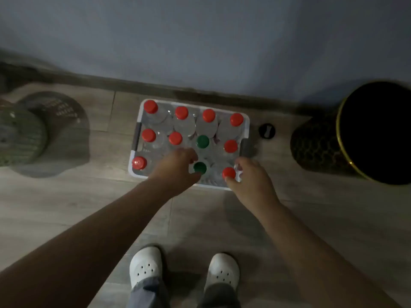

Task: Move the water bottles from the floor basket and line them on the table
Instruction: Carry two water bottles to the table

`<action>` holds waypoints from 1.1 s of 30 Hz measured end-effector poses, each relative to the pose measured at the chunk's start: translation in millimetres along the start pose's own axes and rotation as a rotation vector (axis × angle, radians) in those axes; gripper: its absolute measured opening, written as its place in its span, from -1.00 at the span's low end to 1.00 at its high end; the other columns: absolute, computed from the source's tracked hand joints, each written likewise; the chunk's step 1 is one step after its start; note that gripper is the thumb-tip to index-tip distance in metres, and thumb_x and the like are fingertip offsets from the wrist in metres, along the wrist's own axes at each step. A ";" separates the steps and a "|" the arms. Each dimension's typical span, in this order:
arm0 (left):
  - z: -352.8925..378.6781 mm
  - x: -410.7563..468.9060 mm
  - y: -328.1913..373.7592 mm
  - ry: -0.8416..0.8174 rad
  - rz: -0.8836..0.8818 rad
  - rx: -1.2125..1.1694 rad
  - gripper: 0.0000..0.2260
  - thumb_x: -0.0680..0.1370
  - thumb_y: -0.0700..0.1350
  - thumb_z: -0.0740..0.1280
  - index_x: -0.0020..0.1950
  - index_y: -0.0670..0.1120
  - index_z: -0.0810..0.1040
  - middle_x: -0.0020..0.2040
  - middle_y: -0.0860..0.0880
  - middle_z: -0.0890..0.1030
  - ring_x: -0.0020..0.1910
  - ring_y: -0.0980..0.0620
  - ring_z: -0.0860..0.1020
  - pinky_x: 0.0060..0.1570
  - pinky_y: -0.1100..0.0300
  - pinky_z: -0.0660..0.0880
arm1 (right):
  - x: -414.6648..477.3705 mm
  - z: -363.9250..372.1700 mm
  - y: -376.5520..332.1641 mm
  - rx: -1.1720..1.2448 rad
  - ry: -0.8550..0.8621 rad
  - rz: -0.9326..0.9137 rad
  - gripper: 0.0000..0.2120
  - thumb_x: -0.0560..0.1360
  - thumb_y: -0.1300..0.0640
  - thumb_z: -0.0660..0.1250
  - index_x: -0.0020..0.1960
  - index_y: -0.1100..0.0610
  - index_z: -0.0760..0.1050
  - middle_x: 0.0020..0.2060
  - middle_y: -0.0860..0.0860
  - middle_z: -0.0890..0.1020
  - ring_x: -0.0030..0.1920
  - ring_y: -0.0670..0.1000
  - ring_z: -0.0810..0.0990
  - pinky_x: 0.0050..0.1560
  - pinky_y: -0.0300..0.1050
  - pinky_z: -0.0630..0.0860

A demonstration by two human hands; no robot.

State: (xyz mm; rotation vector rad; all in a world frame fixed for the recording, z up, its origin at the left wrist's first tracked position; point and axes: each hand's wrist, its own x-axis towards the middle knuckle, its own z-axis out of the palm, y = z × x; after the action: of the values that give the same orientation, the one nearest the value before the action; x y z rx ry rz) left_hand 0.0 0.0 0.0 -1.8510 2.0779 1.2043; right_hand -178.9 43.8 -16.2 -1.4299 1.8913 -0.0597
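Eleven capped water bottles [160, 115] stand upright in the white basket [137, 136] on the wood floor, against the wall: nine red caps, two green. Our left hand [175, 167] reaches into the basket's near middle, fingers curled downward just beside the nearer green cap [199, 168]; whether they clamp anything we cannot tell. Our right hand [252, 181] curls thumb and fingers round the red-capped bottle [229, 173] in the near right corner. A dark bin [315, 147] stands to the right.

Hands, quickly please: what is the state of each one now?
Left hand: fingers curled round the front green-capped bottle.
Right hand: pinches the front-right red-capped bottle.
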 end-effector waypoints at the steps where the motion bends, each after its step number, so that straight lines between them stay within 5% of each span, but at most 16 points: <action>1: 7.3 5.8 -4.4 -0.001 0.012 0.023 -0.65 0.45 -0.05 0.43 0.20 -0.09 0.51 0.13 -0.05 0.56 0.05 -0.01 0.55 0.09 0.04 0.55 | 5.5 7.1 2.5 -0.005 0.012 -0.008 -0.61 0.46 0.02 0.37 0.25 0.10 0.43 0.10 0.08 0.52 0.06 0.07 0.55 -0.03 -0.12 0.49; 5: 28.8 19.9 -11.1 0.060 0.087 0.140 -0.63 0.40 -0.02 0.45 0.15 -0.08 0.50 0.08 -0.06 0.53 -0.01 -0.05 0.55 -0.01 0.01 0.56 | 16.7 27.7 12.1 -0.110 0.026 -0.052 -0.50 0.40 0.02 0.42 0.29 0.07 0.38 0.16 0.08 0.44 0.06 0.09 0.55 -0.01 -0.10 0.52; 11: 37.2 29.6 -8.5 0.137 0.141 0.213 -0.76 0.43 -0.10 0.41 0.07 -0.11 0.57 0.02 -0.09 0.54 -0.05 -0.08 0.55 -0.07 0.09 0.53 | 20.2 35.4 17.5 0.009 0.191 -0.126 -0.79 0.35 0.19 0.46 -0.08 0.15 0.48 -0.11 0.04 0.53 -0.18 0.00 0.53 -0.31 -0.34 0.32; 17: 16.2 13.2 -6.3 0.094 0.091 0.146 -0.83 0.46 -0.15 0.39 0.03 -0.12 0.60 0.02 -0.08 0.52 -0.05 -0.05 0.54 -0.06 0.21 0.48 | 0.1 17.6 6.6 0.080 0.222 -0.111 -0.80 0.33 0.17 0.48 -0.14 0.11 0.48 -0.17 -0.06 0.50 -0.23 -0.10 0.48 -0.29 -0.44 0.27; 25: -80.3 -74.8 38.7 0.143 0.127 0.051 -0.87 0.43 -0.10 0.44 -0.04 -0.03 0.58 -0.01 0.06 0.48 -0.07 0.10 0.49 0.01 0.28 0.45 | -81.3 -76.3 -70.3 0.169 0.331 -0.134 -0.76 0.33 0.09 0.51 -0.14 0.03 0.47 -0.23 -0.16 0.49 -0.25 -0.24 0.47 -0.30 -0.45 0.35; 33: -230.3 -202.7 112.9 0.334 0.220 -0.055 -0.80 0.33 -0.11 0.51 -0.08 -0.10 0.64 -0.16 0.02 0.51 -0.25 0.05 0.50 -0.23 0.20 0.53 | -191.5 -216.0 -174.2 0.295 0.455 -0.155 -0.73 0.27 0.11 0.55 -0.16 -0.01 0.48 -0.24 -0.12 0.54 -0.27 -0.18 0.53 -0.29 -0.41 0.43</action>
State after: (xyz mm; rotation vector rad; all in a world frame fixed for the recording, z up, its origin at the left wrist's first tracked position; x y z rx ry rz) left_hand 45.9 13.5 323.4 -2.0083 2.5041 1.0629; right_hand -145.7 56.9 319.0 -1.4342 2.0117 -0.7639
